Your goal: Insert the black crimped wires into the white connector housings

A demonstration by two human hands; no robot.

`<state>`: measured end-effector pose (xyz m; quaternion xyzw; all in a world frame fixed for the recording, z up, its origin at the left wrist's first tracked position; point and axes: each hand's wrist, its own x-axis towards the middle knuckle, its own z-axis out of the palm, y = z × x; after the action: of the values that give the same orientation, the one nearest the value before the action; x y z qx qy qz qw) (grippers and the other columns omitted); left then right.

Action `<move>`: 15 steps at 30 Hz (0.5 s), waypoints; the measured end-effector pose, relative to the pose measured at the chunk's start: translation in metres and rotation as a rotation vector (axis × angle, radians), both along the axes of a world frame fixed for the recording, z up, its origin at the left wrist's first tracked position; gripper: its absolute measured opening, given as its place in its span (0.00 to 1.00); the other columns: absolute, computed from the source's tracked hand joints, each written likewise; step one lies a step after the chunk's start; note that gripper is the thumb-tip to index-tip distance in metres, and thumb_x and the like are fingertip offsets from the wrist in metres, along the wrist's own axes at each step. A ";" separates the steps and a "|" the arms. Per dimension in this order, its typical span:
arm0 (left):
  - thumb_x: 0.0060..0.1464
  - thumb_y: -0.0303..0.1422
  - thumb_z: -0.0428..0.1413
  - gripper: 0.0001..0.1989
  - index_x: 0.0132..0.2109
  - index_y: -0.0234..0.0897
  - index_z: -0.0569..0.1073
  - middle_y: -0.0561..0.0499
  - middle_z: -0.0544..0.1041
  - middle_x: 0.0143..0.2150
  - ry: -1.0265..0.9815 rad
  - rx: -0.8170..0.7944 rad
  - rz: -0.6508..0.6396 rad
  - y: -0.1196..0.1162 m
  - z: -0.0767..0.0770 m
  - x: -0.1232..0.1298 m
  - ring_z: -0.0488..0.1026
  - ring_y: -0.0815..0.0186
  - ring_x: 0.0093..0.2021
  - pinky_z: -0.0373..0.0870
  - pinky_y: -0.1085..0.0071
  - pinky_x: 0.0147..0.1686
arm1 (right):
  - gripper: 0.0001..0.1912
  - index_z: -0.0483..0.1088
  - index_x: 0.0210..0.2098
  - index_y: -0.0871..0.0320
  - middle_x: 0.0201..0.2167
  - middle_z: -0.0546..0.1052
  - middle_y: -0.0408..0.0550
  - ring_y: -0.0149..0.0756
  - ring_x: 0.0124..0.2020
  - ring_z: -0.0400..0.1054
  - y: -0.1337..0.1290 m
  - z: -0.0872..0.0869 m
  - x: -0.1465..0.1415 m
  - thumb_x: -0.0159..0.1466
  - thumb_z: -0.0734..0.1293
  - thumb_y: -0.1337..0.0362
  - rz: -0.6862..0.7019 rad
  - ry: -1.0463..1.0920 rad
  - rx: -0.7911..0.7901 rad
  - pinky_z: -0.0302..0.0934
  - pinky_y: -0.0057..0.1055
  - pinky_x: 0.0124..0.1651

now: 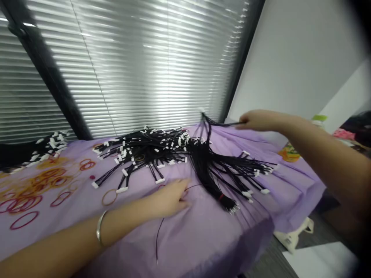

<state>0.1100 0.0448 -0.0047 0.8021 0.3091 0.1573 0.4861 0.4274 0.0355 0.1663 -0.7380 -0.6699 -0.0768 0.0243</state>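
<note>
My right hand (255, 120) is raised at the right, fingers closed on the end of some black wires (220, 124), which stretch left and droop, blurred, over the pile. My left hand (169, 197) is low over the cloth, smeared by motion, with thumb and fingers apart. A single thin black wire (157, 239) runs past it; whether the hand touches this wire is hard to see. Just right lies a thick bundle of black wires (210, 181) with bare tips, bound by a red rubber band (221, 197). Black cables with white connectors (145, 144) are heaped behind.
Red and yellow rubber bands (52, 177) are scattered at the left on the purple cloth (203, 235). More white-ended cables (52, 146) lie at the far left. Window blinds (145, 65) stand behind. Past the table's right edge, a white bag (292, 235) is on the floor.
</note>
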 end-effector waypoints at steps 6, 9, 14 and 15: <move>0.50 0.31 0.55 0.04 0.33 0.36 0.72 0.51 0.69 0.26 0.088 -0.034 -0.036 0.001 0.009 0.007 0.68 0.64 0.30 0.65 0.70 0.32 | 0.40 0.52 0.66 0.59 0.65 0.59 0.54 0.43 0.63 0.56 -0.041 -0.078 -0.048 0.59 0.66 0.50 0.247 0.078 0.027 0.53 0.38 0.64; 0.55 0.34 0.52 0.08 0.32 0.35 0.70 0.54 0.65 0.24 0.047 -0.194 -0.027 0.003 0.010 0.004 0.63 0.69 0.22 0.61 0.74 0.22 | 0.42 0.48 0.67 0.61 0.66 0.53 0.61 0.53 0.65 0.52 -0.071 -0.121 -0.103 0.60 0.65 0.50 0.275 0.003 0.111 0.53 0.47 0.63; 0.59 0.35 0.47 0.09 0.34 0.34 0.65 0.58 0.56 0.22 -0.164 -0.461 0.168 -0.004 0.025 -0.004 0.48 0.77 0.17 0.45 0.82 0.16 | 0.29 0.54 0.64 0.68 0.49 0.70 0.65 0.51 0.44 0.72 -0.092 -0.157 -0.124 0.67 0.58 0.60 0.099 0.014 -0.191 0.67 0.45 0.45; 0.59 0.35 0.47 0.09 0.34 0.34 0.65 0.58 0.56 0.22 -0.207 -0.492 0.201 -0.005 0.030 -0.006 0.47 0.77 0.17 0.44 0.82 0.16 | 0.28 0.55 0.63 0.68 0.49 0.70 0.65 0.50 0.43 0.72 -0.092 -0.159 -0.120 0.67 0.56 0.61 0.089 0.029 -0.214 0.67 0.45 0.44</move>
<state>0.1040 0.0398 0.0251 0.6050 0.3646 0.2061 0.6771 0.3074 -0.0560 0.0071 -0.7071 -0.7059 0.0068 -0.0416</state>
